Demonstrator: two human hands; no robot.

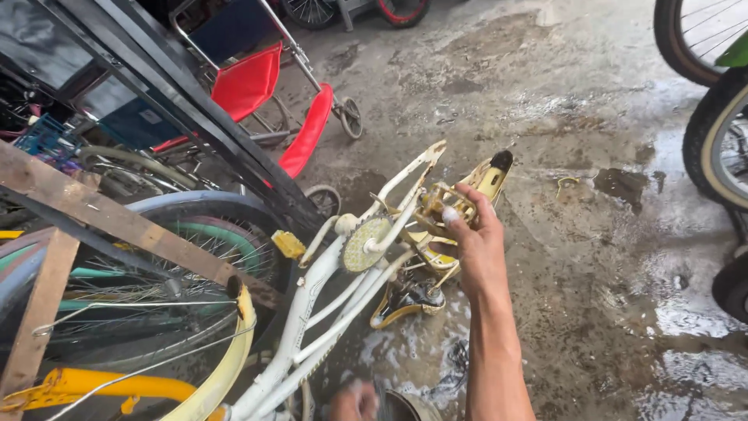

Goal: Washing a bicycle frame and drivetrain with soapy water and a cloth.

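Observation:
An upturned cream-white bicycle frame [312, 312] stands in the middle, with a pale chainring [365, 243] and a yellow pedal [288, 244] on its crank. My right hand [470, 238] reaches forward and grips the yellowish rusty part [440, 206] at the rear end of the frame. A yellow saddle [489, 179] lies just beyond it on the ground. My left hand [352, 401] is low at the bottom edge, next to the frame's lower tubes and a dark round object; what it holds is hidden.
A yellow mudguard and spoked wheel [156, 312] fill the lower left, behind rusty metal bars [93, 210]. A red folding chair [265, 93] stands at the back left. Bicycle tyres [713, 140] line the right edge. The concrete floor [592, 257] is wet, with puddles.

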